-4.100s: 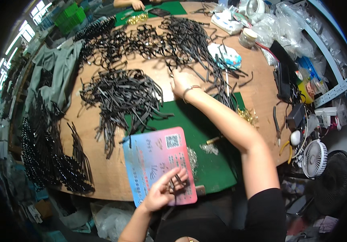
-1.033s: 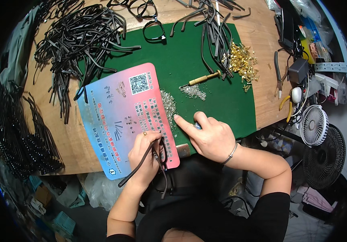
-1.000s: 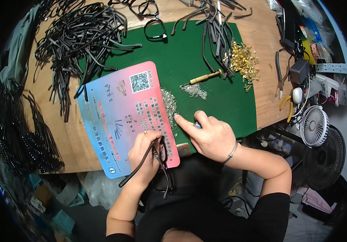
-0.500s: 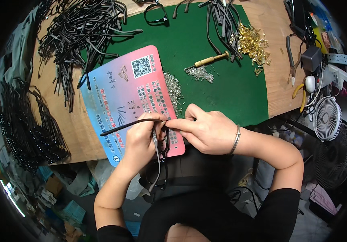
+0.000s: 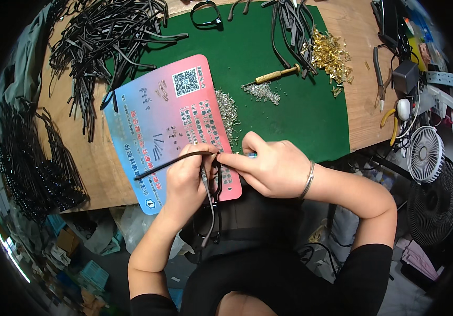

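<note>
- We see the left hand (image 5: 187,176) closed around a thin black cord (image 5: 171,162), with more cord ends hanging down from its grip toward the person's lap.
- The right hand (image 5: 274,168) meets it from the other side, forefinger and thumb pinched at the cord's end; a bit of blue shows behind its fingers, but we cannot tell what it is.
- Both hands sit over the near corner of the pink-and-blue card (image 5: 171,118), right at the bench (image 5: 87,158) edge.
- Beyond the card, the green mat (image 5: 300,121) has open room around a pile of small silver pieces (image 5: 227,113) lying just beside the card.
- Farther from the card lie a brass-tipped tool (image 5: 276,75), gold terminals (image 5: 331,52) and heaps of black cords (image 5: 105,37).
- Off the bench's right end stands a small white fan (image 5: 426,152).
</note>
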`<action>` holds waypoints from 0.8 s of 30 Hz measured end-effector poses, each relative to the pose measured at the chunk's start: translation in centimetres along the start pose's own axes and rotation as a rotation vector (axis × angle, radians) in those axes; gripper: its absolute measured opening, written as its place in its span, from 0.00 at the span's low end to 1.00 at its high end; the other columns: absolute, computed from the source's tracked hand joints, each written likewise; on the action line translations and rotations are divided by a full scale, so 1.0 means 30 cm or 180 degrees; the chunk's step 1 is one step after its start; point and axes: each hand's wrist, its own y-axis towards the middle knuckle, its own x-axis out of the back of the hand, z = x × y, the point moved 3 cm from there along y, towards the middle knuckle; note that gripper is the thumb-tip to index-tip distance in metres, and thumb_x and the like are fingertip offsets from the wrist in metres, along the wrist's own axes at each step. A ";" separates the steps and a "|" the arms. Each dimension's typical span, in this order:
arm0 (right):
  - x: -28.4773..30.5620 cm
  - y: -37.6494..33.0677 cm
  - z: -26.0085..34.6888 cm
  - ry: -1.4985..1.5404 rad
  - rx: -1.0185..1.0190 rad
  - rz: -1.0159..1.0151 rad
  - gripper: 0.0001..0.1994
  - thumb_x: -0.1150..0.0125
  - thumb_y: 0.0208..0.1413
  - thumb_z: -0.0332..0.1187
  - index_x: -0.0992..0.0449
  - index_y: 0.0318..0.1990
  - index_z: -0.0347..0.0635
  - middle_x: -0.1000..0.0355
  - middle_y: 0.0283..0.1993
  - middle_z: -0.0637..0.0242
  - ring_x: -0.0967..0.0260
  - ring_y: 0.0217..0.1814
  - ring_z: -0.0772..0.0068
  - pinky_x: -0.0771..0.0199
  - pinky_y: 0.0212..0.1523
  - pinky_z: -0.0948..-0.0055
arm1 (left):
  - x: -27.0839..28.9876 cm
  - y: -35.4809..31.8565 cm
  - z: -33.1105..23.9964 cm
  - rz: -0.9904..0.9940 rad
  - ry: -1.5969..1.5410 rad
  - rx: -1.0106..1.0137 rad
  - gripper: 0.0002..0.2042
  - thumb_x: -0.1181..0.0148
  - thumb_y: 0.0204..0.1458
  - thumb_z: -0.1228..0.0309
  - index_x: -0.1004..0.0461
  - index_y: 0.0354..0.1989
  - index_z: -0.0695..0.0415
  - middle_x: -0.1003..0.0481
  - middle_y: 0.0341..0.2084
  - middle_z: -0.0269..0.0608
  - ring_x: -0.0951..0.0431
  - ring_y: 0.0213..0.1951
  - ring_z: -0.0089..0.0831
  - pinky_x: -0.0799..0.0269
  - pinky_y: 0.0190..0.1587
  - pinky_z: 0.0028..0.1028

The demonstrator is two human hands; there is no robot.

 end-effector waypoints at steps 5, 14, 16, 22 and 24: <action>-0.001 0.022 -0.024 -0.0833 0.0641 -0.0324 0.18 0.44 0.44 0.33 0.32 0.45 0.45 0.37 0.30 0.61 0.32 0.17 0.66 0.30 0.15 0.68 | -0.009 0.000 -0.005 -0.0093 0.0128 0.0149 0.05 0.47 0.50 0.81 0.29 0.35 0.62 0.28 0.25 0.45 0.25 0.23 0.37 0.30 0.25 0.31; 0.013 0.039 -0.025 -0.0735 0.0578 -0.0165 0.14 0.44 0.48 0.33 0.32 0.43 0.43 0.40 0.26 0.64 0.33 0.18 0.69 0.32 0.15 0.69 | -0.019 -0.008 0.004 -0.0206 0.0157 0.0211 0.04 0.47 0.51 0.79 0.28 0.34 0.61 0.26 0.25 0.45 0.24 0.21 0.34 0.29 0.25 0.30; 0.006 0.040 -0.025 -0.0734 0.0546 -0.0157 0.14 0.44 0.48 0.33 0.33 0.43 0.42 0.40 0.27 0.64 0.32 0.19 0.69 0.32 0.15 0.69 | -0.019 -0.010 0.008 -0.0227 0.0176 0.0126 0.04 0.47 0.51 0.79 0.28 0.34 0.61 0.27 0.24 0.45 0.24 0.21 0.33 0.29 0.24 0.29; 0.002 0.045 -0.027 -0.0642 0.0540 -0.0162 0.14 0.44 0.47 0.32 0.34 0.43 0.42 0.39 0.28 0.62 0.31 0.19 0.66 0.31 0.16 0.67 | -0.020 -0.003 0.013 -0.0264 0.0145 0.0184 0.03 0.47 0.51 0.79 0.29 0.33 0.61 0.28 0.23 0.43 0.25 0.19 0.32 0.30 0.23 0.28; 0.007 0.047 -0.028 -0.0504 0.0486 -0.0140 0.17 0.44 0.43 0.30 0.36 0.43 0.41 0.38 0.31 0.59 0.30 0.19 0.62 0.29 0.17 0.64 | -0.020 -0.001 0.004 -0.0288 0.0043 0.0244 0.03 0.47 0.51 0.79 0.29 0.33 0.61 0.28 0.23 0.43 0.25 0.19 0.32 0.30 0.23 0.28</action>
